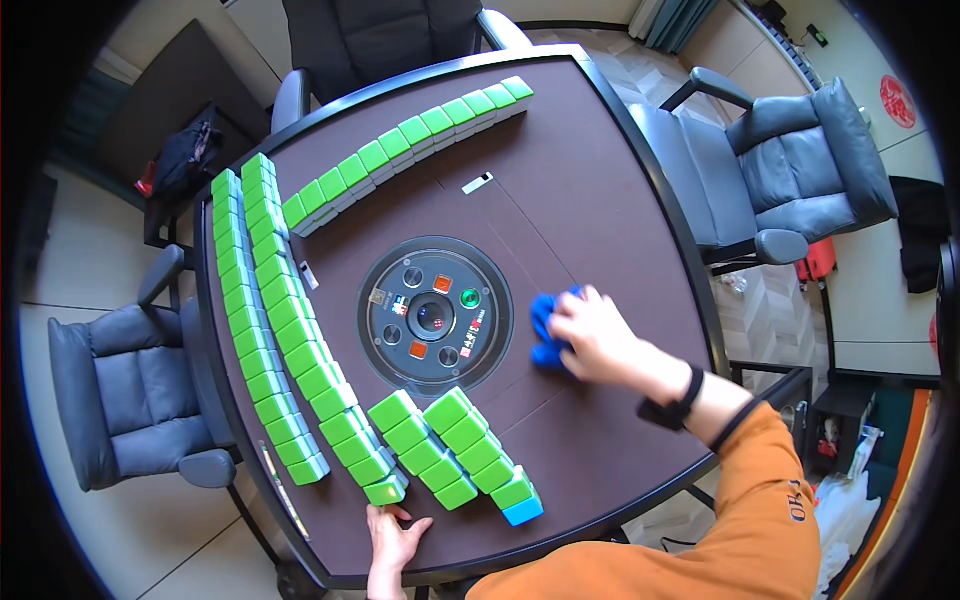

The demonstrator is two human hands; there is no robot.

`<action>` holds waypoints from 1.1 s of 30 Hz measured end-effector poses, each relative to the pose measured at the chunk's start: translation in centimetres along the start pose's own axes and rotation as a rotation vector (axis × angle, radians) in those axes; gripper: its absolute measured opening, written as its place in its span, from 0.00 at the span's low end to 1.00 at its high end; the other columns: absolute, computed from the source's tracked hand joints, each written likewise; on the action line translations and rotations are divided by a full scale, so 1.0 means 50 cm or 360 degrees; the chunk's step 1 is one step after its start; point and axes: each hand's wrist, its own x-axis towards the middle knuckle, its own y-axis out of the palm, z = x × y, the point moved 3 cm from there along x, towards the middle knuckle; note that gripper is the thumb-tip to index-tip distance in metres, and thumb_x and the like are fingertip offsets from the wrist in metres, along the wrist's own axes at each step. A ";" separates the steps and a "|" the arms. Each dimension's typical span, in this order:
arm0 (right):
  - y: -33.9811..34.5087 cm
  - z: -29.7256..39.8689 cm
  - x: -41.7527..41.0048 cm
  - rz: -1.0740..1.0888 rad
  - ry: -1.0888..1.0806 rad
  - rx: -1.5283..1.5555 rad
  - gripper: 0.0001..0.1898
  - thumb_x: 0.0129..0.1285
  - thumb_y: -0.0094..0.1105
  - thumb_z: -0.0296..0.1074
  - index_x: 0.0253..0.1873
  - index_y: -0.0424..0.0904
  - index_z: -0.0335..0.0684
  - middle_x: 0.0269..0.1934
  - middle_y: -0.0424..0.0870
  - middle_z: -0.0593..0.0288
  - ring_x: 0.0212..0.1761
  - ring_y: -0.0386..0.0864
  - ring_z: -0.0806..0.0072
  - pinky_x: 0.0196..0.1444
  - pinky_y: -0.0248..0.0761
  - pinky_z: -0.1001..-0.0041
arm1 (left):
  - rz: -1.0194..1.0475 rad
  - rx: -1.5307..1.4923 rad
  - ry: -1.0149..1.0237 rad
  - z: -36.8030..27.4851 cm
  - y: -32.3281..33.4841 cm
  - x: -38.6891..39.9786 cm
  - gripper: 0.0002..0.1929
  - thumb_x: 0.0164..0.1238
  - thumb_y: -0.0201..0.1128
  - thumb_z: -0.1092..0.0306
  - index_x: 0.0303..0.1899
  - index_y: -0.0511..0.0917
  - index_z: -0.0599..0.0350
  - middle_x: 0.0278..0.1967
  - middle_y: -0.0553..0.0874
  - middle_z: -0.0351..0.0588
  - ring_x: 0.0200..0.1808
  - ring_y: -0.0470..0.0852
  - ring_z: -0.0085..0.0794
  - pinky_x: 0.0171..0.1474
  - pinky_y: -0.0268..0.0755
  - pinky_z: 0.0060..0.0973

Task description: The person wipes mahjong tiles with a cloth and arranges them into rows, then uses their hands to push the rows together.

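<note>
My right hand [596, 334] grips a bunched blue cloth [550, 358] and presses it on the brown surface of the mahjong table [600, 442], right of the round centre console [435, 315]. A dark band circles that wrist. Near the front edge, my left hand [394, 538] rests on the table with its thumb spread. Its fingertips are at the near end of a long double-stacked row of green-backed mahjong tiles [304, 356]; whether they press on the end tile is hard to tell. Just right stand two shorter tile rows [424, 454] [480, 454], one ending in a blue-faced tile [523, 511].
Another long tile row [262, 375] runs along the left side, and one [405, 150] crosses the far part. Small white pieces [477, 183] [309, 274] lie nearby. Grey armchairs [780, 165] [135, 390] and a dark chair [382, 45] surround the raised black table rim [667, 180].
</note>
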 end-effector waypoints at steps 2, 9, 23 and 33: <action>-0.003 0.020 -0.122 0.0365 0.0004 0.0040 0.13 0.48 0.68 0.31 0.41 0.84 0.46 0.45 0.77 0.55 0.48 0.75 0.51 0.45 0.76 0.54 | -0.0010 -0.0019 0.0002 -0.003 -0.003 -0.001 0.22 0.42 0.86 0.62 0.30 0.77 0.60 0.47 0.76 0.58 0.53 0.77 0.55 0.59 0.72 0.43; -0.161 -0.122 -0.030 0.0030 0.0038 0.0044 0.09 0.46 0.63 0.29 0.35 0.83 0.41 0.37 0.81 0.52 0.45 0.79 0.50 0.48 0.75 0.56 | -0.0033 0.0033 -0.0042 -0.013 -0.011 -0.005 0.23 0.41 0.86 0.64 0.28 0.74 0.60 0.49 0.77 0.57 0.52 0.78 0.53 0.55 0.74 0.42; -0.038 -0.262 -0.007 -0.0385 0.0128 0.0032 0.19 0.45 0.61 0.17 0.42 0.85 0.47 0.47 0.81 0.56 0.55 0.78 0.55 0.55 0.68 0.58 | 0.0044 0.0050 -0.0105 -0.016 -0.009 0.001 0.24 0.42 0.86 0.63 0.29 0.74 0.61 0.52 0.75 0.59 0.55 0.77 0.55 0.59 0.72 0.43; -0.021 -0.023 -0.515 0.1042 0.0516 0.0540 0.17 0.47 0.63 0.22 0.42 0.89 0.51 0.49 0.80 0.58 0.52 0.74 0.50 0.55 0.77 0.59 | 0.0118 0.0138 -0.0163 0.003 -0.005 0.013 0.24 0.43 0.86 0.61 0.29 0.74 0.61 0.52 0.76 0.59 0.55 0.77 0.55 0.59 0.73 0.43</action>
